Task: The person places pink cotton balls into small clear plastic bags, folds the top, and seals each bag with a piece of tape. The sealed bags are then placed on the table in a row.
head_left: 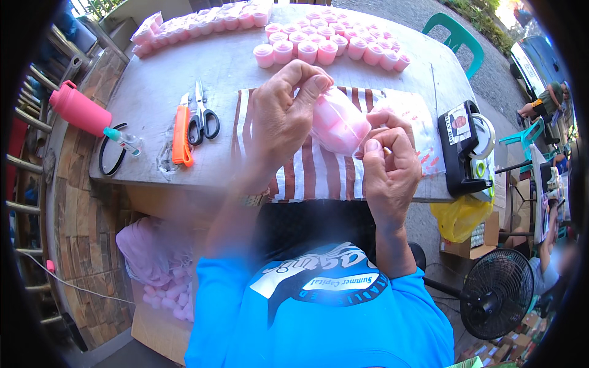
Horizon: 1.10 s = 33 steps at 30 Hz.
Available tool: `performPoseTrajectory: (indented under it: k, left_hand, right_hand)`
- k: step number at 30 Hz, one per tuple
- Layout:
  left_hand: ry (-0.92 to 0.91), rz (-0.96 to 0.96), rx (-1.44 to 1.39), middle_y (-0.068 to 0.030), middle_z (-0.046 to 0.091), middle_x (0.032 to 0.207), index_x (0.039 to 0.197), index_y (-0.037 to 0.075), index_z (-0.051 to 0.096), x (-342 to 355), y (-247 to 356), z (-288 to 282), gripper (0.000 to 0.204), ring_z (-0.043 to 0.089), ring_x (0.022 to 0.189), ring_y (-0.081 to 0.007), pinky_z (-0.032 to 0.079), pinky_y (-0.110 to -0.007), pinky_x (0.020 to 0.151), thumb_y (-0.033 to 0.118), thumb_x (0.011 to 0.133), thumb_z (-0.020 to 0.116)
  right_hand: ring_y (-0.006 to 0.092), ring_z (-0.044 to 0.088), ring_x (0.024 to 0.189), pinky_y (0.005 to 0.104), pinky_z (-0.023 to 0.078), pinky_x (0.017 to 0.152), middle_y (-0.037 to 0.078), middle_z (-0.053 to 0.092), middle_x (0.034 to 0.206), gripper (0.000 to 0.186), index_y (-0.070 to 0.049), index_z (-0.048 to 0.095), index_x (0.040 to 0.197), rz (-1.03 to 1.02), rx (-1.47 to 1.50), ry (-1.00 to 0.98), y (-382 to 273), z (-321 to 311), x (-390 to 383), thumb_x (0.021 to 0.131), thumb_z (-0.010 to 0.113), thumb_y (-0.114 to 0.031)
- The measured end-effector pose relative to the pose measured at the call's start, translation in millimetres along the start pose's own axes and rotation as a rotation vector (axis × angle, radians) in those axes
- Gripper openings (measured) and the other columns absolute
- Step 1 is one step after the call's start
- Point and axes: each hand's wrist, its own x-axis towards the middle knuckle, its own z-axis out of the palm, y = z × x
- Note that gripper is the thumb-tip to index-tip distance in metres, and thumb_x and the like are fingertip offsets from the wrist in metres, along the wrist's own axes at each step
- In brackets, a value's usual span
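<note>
A clear plastic bag of pink items [340, 122] hangs above the striped brown-and-white cloth [328, 178]. My left hand [288, 104] pinches its gathered top between closed fingers. Lower right, my right hand [391, 165] has curled fingers gripping the bag's side near its bottom corner. Behind that hand, flat clear plastic bags with pink print [426, 150] lie on the cloth. To the left lie an orange cutter [182, 135] and black-handled scissors [205, 122].
Pink cups [307, 46] and bagged cups [208, 23] line the table's back [144, 86]. A tape dispenser [460, 156] sits right; a pink tumbler [73, 107] left. Below are a box of pink items [169, 294] and a fan [497, 291]. Other people [543, 101] are at far right.
</note>
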Motion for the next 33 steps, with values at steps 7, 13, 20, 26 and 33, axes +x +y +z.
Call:
performPoseTrajectory:
  k: [7, 13, 20, 26, 33]
  left_hand:
    - [-0.218, -0.115, 0.009, -0.0057, 0.069, 0.088, 0.096, 0.000, 0.070, 32.3, -14.4, -1.5, 0.020, 0.063, 0.084, -0.0108, 0.050, -0.025, 0.078, 0.017, 0.099, 0.060]
    - [-0.283, -0.097, 0.064, -0.0038, 0.068, 0.087, 0.096, 0.001, 0.072, 47.6, -31.1, 10.3, 0.022, 0.061, 0.083, -0.0079, 0.048, -0.023, 0.076, 0.020, 0.099, 0.060]
    - [-0.288, -0.067, 0.068, -0.0051, 0.069, 0.084, 0.097, 0.001, 0.072, 47.7, -32.1, 8.0, 0.024, 0.063, 0.081, -0.0090, 0.050, -0.023, 0.075, 0.022, 0.099, 0.061]
    - [-0.323, -0.108, 0.113, -0.0063, 0.071, 0.087, 0.099, 0.000, 0.073, 54.2, -31.0, 8.6, 0.026, 0.065, 0.082, -0.0101, 0.052, -0.023, 0.073, 0.024, 0.099, 0.061]
    - [-0.287, -0.079, 0.104, -0.0070, 0.071, 0.088, 0.101, -0.001, 0.072, 50.2, -31.8, 11.6, 0.028, 0.066, 0.082, -0.0103, 0.053, -0.023, 0.074, 0.025, 0.100, 0.061]
  right_hand:
    - [0.0164, 0.061, 0.094, 0.0292, 0.054, 0.073, 0.015, 0.057, 0.116, 0.019, 0.002, 0.061, 0.084, 0.148, 0.058, -0.061, 4.0, 0.4, 7.2, 0.097, 0.056, -0.010]
    - [0.0129, 0.063, 0.089, 0.0248, 0.057, 0.070, 0.013, 0.058, 0.114, 0.025, 0.003, 0.060, 0.087, -0.248, -0.379, -0.023, 30.8, -7.2, 11.3, 0.103, 0.048, -0.012]
    - [0.0216, 0.064, 0.098, 0.0315, 0.056, 0.072, 0.017, 0.061, 0.113, 0.015, 0.000, 0.060, 0.090, -0.140, -0.132, -0.079, 29.9, -26.1, 16.7, 0.100, 0.054, -0.010]
    - [0.0247, 0.064, 0.100, 0.0361, 0.059, 0.076, 0.014, 0.059, 0.125, 0.018, -0.005, 0.068, 0.097, -0.542, -0.327, -0.202, 29.4, -32.3, 27.8, 0.082, 0.071, 0.003]
    - [0.0248, 0.071, 0.091, 0.0337, 0.059, 0.075, 0.015, 0.070, 0.103, 0.016, -0.004, 0.065, 0.098, -0.549, -0.230, -0.106, 35.9, -31.8, 33.2, 0.084, 0.071, 0.002]
